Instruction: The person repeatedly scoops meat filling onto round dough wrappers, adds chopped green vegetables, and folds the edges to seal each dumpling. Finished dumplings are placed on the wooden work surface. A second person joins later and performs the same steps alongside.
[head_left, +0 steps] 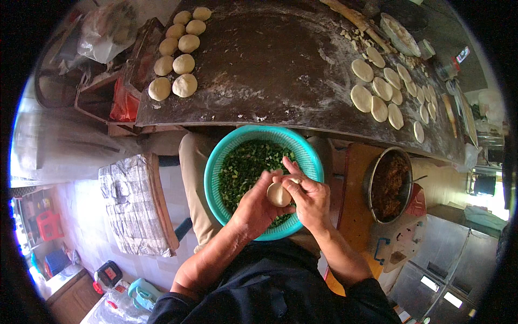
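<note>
A round piece of dough (279,196), smooth on the side that shows, rests between my two hands above a turquoise plastic basket (212,178). My left hand (255,210) cups it from the left. On its right side, my right hand (313,200) has thumb and fingers at the dough's upper edge, where a small pale bit of dough shows. Chopped green vegetables (247,162) lie in the basket, which sits between my legs. Part of the dough's rim is hidden by my fingers.
Ahead stands a floured dark table (263,60). Two rows of filled-looking dough rounds (185,85) lie at its left, flattened dough discs (361,98) at its right, beside a rolling pin (449,115). A metal bowl of brown filling (389,186) stands on a wooden surface (352,206) to my right.
</note>
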`<state>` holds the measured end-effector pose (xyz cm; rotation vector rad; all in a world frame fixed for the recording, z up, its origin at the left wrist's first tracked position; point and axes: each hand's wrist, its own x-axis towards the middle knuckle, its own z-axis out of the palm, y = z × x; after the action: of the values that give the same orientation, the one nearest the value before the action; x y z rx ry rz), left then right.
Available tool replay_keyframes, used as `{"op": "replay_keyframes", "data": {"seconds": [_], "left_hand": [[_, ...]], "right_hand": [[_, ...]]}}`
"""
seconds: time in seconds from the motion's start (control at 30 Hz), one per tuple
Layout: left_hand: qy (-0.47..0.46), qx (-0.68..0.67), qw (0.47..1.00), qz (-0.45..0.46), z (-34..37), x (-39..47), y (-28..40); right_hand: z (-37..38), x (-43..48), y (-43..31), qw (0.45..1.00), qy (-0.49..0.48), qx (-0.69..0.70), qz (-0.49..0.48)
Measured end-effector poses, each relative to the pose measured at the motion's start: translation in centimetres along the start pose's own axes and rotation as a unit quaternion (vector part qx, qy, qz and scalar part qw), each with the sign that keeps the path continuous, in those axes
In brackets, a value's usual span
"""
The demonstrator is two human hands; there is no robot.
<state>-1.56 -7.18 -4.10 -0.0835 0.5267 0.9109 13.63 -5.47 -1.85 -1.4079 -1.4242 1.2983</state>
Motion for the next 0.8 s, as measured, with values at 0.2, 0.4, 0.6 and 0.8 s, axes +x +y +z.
{"op": "replay_keyframes", "data": {"seconds": [0.2, 0.4, 0.6, 0.8], "left_hand": [[0.045, 0.158, 0.986, 0.038, 0.5, -0.4, 0.2], [-0.02, -0.08, 0.996, -0.047, 0.9, -0.4, 0.3], [0.005, 0.186, 0.979, 0.087, 0.5, -0.6, 0.1], [-0.053, -0.003, 0.998, -0.04, 0.7, -0.5, 0.7]], "right_hand": [[0.2, 0.0, -0.1, 0.999, -0.048, 0.011, -0.001], [-0.1, -0.1, -0.4, 0.995, -0.028, 0.04, 0.084], [-0.3, 0.0, -0.5, 0.994, -0.05, 0.094, 0.03], [-0.3, -0.4, -1.0, 0.99, -0.021, 0.077, 0.115]]}}
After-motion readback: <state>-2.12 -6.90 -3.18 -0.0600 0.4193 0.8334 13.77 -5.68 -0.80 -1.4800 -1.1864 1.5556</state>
